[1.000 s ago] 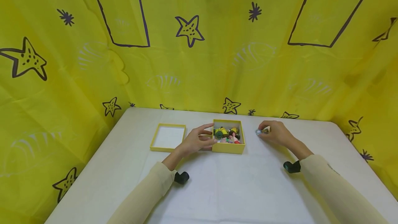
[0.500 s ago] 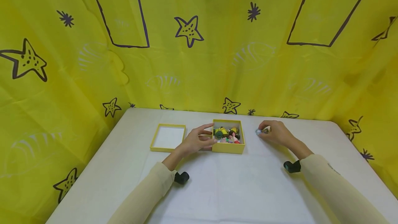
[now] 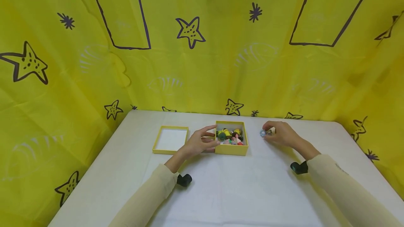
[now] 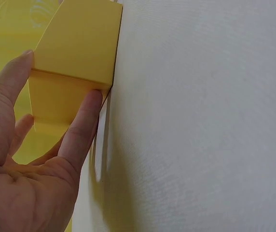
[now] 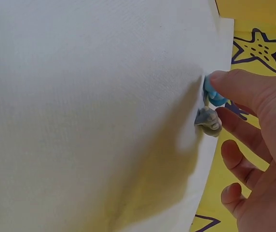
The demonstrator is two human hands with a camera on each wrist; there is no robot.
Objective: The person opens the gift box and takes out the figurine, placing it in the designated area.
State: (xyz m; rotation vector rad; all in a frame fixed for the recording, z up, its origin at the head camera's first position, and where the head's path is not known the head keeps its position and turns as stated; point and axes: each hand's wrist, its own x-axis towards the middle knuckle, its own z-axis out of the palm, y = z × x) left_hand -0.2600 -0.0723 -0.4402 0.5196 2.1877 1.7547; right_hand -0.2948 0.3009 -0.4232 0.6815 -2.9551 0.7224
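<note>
In the head view my left hand (image 3: 199, 144) rests its extended fingers against the left side of an open yellow box (image 3: 231, 150). The left wrist view shows fingertips touching the yellow box (image 4: 75, 43) near its corner and edges. Inside the box lie several small toy figurines (image 3: 228, 135), in green, yellow, pink and red. To the right of the box, my right hand (image 3: 282, 134) pinches a small light-blue figurine (image 5: 214, 92) between thumb and index finger, low over the table. A small greyish figurine (image 5: 209, 122) is right beside it, below the thumb in the right wrist view.
A shallow yellow lid (image 3: 170, 139) with a white inside lies to the left of my left hand. White cloth covers the table (image 3: 240, 188). A yellow curtain (image 3: 214, 69) with starfish drawings hangs behind the table and along both sides.
The light-blue figurine in my right hand has turned a little, and that hand has shifted slightly. My left hand and the box hold their place.
</note>
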